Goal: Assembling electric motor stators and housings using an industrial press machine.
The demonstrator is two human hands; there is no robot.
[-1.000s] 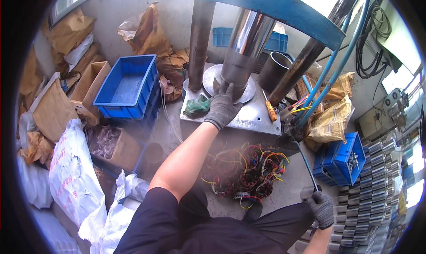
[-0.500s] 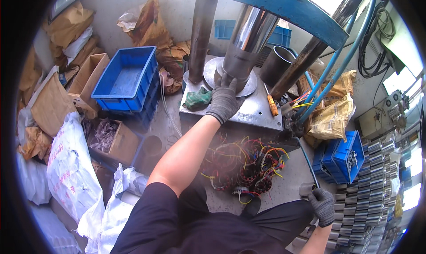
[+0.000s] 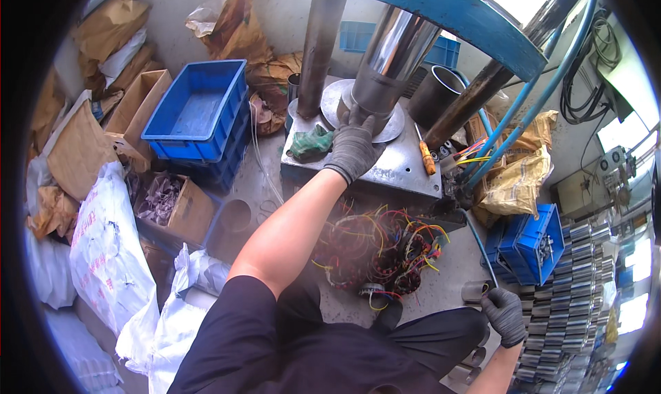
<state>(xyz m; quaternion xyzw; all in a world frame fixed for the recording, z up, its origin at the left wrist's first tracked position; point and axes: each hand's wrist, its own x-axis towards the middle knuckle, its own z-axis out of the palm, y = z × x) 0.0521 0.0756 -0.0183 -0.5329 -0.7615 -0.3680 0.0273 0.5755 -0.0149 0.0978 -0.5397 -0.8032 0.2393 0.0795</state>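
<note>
My left hand (image 3: 354, 149), in a grey knit glove, reaches forward to a press. Its fingers rest around the lower front of a dull metal sleeve (image 3: 375, 91), which stands below the shiny ram (image 3: 398, 39) on a round plate (image 3: 394, 127). Left of the hand, a green cloth (image 3: 310, 143) lies on the steel press bed (image 3: 385, 172). At the lower right, my gloved right hand (image 3: 506, 317) is closed at the end of a thin lever rod (image 3: 480, 246). A short metal tube (image 3: 474, 292) appears beside that hand.
Wire-wound stators (image 3: 389, 256) lie on the floor before the press. An orange-handled screwdriver (image 3: 427, 158) rests on the bed, near a dark tube (image 3: 437, 94). Blue crates (image 3: 200, 115) and white sacks (image 3: 113, 256) stand left; stacked metal tubes (image 3: 564, 291) fill the right.
The view has shifted slightly. My left hand stays at the sleeve's base. My right hand and the lever's end sit a little farther right.
</note>
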